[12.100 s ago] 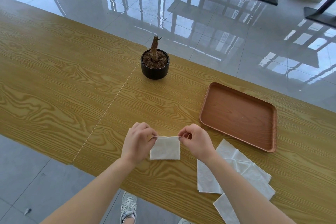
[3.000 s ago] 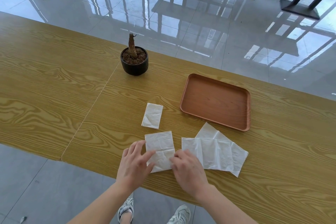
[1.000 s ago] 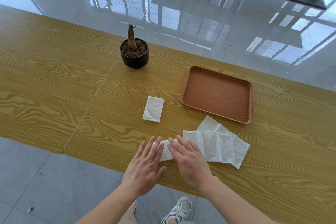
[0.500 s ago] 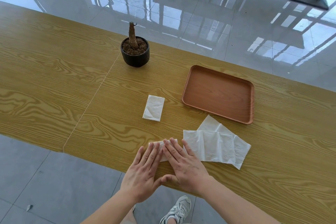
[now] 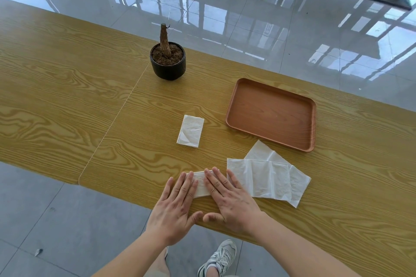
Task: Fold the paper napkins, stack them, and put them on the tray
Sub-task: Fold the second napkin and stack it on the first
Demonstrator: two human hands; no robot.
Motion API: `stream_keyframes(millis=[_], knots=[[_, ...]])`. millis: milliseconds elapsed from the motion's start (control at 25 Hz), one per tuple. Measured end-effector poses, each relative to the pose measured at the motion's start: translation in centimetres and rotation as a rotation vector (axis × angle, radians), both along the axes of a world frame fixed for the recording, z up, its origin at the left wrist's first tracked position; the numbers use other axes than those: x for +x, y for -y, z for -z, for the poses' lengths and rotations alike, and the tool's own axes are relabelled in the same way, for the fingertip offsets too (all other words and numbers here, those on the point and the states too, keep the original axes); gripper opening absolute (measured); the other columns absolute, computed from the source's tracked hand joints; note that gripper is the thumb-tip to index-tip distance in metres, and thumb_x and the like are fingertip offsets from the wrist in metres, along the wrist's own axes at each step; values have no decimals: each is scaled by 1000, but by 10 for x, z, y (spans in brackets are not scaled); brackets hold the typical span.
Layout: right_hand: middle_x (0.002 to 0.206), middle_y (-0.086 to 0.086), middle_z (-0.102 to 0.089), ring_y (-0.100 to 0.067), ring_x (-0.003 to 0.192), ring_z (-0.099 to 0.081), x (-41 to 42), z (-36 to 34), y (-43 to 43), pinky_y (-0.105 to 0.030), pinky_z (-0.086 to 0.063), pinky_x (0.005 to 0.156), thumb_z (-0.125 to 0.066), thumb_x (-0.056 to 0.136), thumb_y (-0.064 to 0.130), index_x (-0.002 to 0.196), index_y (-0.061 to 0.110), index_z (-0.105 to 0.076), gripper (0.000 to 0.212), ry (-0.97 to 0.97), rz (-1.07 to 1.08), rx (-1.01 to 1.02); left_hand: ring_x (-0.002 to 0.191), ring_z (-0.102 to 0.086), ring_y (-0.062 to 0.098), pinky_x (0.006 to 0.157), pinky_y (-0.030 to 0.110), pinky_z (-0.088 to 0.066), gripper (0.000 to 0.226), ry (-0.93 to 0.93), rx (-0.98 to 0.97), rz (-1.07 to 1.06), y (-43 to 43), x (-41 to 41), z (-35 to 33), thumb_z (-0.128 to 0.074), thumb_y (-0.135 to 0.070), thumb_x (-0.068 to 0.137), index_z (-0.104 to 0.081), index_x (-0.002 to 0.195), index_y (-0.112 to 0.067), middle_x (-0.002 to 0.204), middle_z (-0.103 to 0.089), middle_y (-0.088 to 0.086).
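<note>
Near the table's front edge a white napkin [image 5: 201, 185] lies folded under both of my hands. My left hand [image 5: 174, 209] and my right hand [image 5: 229, 202] rest flat on it, fingers spread, pressing it down side by side; only a strip shows between them. A finished folded napkin [image 5: 191, 131] lies alone farther up the table. To the right, unfolded napkins [image 5: 267, 177] lie overlapping in a loose pile. The brown tray [image 5: 271, 113] sits behind that pile with nothing in it.
A small black pot with a bare stump [image 5: 167, 58] stands at the back of the wooden table [image 5: 67, 96]. A seam runs between two tabletops on the left. Glossy floor lies beyond the far edge, and my shoes show below the near edge.
Since a second ago my hands have slid a little apart over the folded napkin, flattening it. Three seconds ago it lay open at twice the size.
</note>
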State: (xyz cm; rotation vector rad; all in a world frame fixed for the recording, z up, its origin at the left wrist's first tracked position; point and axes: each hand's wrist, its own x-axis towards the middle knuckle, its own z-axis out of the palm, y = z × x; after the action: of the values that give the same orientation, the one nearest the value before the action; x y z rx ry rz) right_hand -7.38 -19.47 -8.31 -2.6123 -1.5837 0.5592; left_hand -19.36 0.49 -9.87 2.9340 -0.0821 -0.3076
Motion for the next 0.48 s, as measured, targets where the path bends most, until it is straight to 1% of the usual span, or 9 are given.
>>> stream_keyframes(millis=[80, 120, 200, 280, 360, 440, 480], knots=[[171, -2, 4, -20, 156, 12, 2, -3, 0, -49, 5, 124, -19, 96, 78, 162, 14, -5, 93, 22, 21, 54, 155, -4, 24, 120, 49, -12, 85, 16, -10, -4, 0, 0, -2, -28, -69, 98, -12, 159, -12, 169, -4, 7], [171, -3, -6, -22, 157, 3, 3, -5, -1, -50, 1, 125, -21, 100, 71, 161, 13, -15, 85, 44, 56, 102, 155, -4, 24, 120, 48, -13, 83, 30, -29, -18, -1, -1, -3, -29, -68, 99, -12, 159, -12, 169, -5, 7], [164, -5, -33, -25, 154, -23, 11, -10, -4, -52, -14, 126, -33, 105, 55, 155, 11, -36, 67, 112, 170, 212, 155, -6, 22, 121, 47, -13, 77, 61, -83, -78, -4, 0, -6, -29, -62, 101, -14, 159, -13, 168, -10, 6], [148, -5, -54, -26, 140, -45, 22, -15, -10, -52, -32, 120, -52, 101, 40, 147, 10, -49, 55, 168, 257, 248, 155, -9, 21, 122, 46, -14, 71, 80, -110, -157, -5, 1, -9, -30, -57, 103, -22, 158, -13, 166, -19, 6], [132, -4, -63, -26, 124, -56, 30, -16, -17, -47, -43, 110, -68, 92, 35, 140, 10, -56, 56, 164, 252, 221, 154, -16, 24, 122, 48, -16, 66, 90, -105, -235, -5, 3, -13, -30, -54, 102, -35, 153, -12, 162, -31, 6], [124, -4, -65, -27, 115, -59, 34, -17, -22, -43, -47, 103, -76, 86, 36, 136, 10, -60, 58, 140, 232, 186, 151, -25, 29, 121, 51, -19, 65, 81, -89, -324, -5, 9, -17, -30, -53, 101, -43, 148, -11, 157, -39, 9], [121, -4, -65, -27, 112, -59, 36, -18, -23, -43, -48, 101, -77, 85, 36, 133, 10, -61, 57, 127, 234, 173, 150, -26, 31, 121, 53, -20, 66, 70, -76, -364, -4, 12, -18, -29, -54, 100, -45, 147, -11, 156, -41, 11]])
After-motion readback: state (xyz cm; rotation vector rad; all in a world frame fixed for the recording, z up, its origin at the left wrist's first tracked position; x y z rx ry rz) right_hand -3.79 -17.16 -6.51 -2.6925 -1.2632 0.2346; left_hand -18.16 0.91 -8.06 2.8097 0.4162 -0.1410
